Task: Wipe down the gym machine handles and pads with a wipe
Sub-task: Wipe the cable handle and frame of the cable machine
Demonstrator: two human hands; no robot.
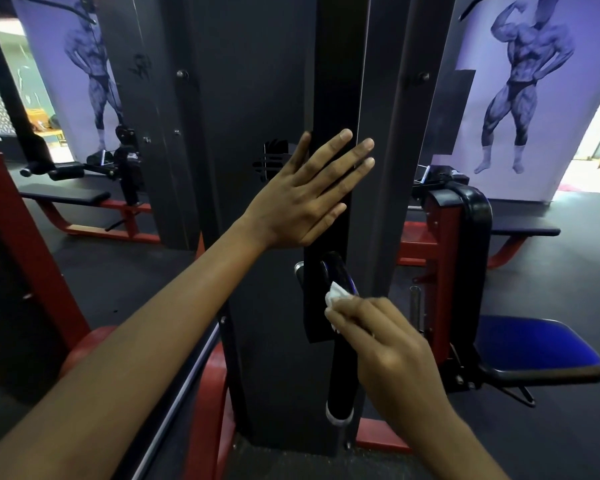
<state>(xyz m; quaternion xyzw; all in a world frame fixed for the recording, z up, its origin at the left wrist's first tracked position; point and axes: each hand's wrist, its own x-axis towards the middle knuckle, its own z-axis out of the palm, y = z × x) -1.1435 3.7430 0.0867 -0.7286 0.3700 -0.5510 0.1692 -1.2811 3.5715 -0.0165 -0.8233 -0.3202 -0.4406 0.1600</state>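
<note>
Wipe (336, 297) pinched in right hand (383, 344) on black handle (340, 341); left hand (305, 199) flat on panel (333, 98)

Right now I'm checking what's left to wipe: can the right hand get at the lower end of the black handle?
Probably yes. The right hand holds the wipe on the black handle, whose lower end hangs uncovered just below it; nothing visible blocks a downward slide.

Right hand (388, 344) presses wipe (336, 297) against black handle (342, 368).
</note>
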